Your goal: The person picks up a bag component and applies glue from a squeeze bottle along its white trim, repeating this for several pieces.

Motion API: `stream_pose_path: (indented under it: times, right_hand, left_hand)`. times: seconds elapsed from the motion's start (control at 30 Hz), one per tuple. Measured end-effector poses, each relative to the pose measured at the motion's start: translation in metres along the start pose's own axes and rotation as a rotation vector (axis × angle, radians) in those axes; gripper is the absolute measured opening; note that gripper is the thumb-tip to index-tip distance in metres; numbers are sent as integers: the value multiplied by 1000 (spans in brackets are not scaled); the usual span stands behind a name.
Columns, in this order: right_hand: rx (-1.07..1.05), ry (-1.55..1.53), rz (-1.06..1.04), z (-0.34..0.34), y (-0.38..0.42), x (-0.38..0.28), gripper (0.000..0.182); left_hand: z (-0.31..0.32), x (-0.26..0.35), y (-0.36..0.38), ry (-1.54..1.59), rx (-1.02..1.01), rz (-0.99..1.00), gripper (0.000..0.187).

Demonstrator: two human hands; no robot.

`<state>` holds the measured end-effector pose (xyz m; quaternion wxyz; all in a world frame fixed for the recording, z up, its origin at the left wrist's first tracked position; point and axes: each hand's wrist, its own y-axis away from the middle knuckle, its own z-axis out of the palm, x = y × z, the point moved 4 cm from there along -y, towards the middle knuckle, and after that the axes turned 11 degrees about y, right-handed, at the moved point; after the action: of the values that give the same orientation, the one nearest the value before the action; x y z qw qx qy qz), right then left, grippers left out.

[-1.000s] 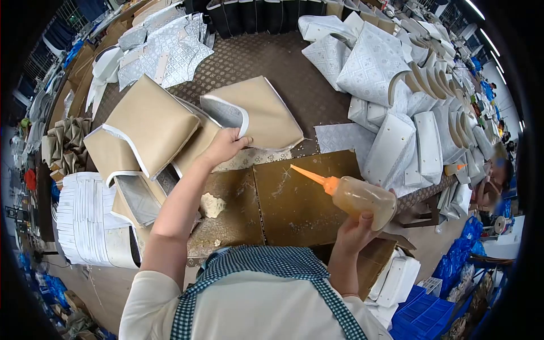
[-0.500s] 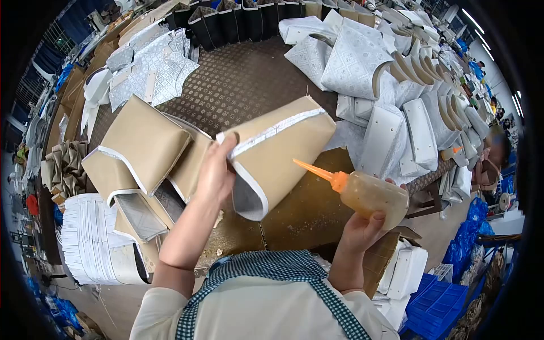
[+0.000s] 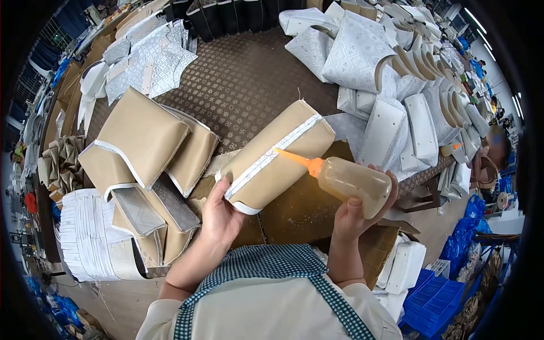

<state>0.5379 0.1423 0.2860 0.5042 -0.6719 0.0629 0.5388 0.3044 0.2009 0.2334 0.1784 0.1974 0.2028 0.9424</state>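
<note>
My left hand (image 3: 222, 214) grips the near end of a tan bag lining (image 3: 258, 144), thumb on top by its white trim. A white seam strip runs along the lining's upper face. My right hand (image 3: 362, 212) is wrapped round a translucent squeeze bottle (image 3: 354, 184) of amber liquid, tilted with its orange nozzle pointing left. The nozzle tip overlaps the middle of the white strip in this view. To the left of my left hand lies a pile of similar tan linings (image 3: 141, 139), some with grey insides showing.
White patterned bag pieces (image 3: 354, 54) are heaped at the back right. Flat silvery pieces (image 3: 148, 65) lie at the back left, white strips (image 3: 88, 235) at the front left. Blue crates (image 3: 433, 303) stand low on the right. A person (image 3: 490, 156) is at the far right.
The lining has turned so its seam strip faces up, and my left hand has shifted to its near end. The bottle has moved left, bringing its nozzle over the strip.
</note>
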Motion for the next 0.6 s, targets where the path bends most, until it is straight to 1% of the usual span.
stream_pose_path:
  times: [0.17,0.23,0.37,0.47,0.6]
  right_hand:
    - [58,-8,7,-7,-12,8,79]
    - [89,64,-28,-13,-18,11,76]
    - [133,90,-29,-22,-27,23,71]
    - [104,70,-57,-23,-36,26,70]
    - [99,134,-69,-19,-44,25,70]
  left_hand:
    - [-5,2,2,22,14,-15,41]
    - [-5,2,3,58,-13,-31,41]
    - [-9,3,5,16,30,10,42]
    - [-14,4,5,4,26,14,41]
    - [-13,3,7,-14,14,10,40]
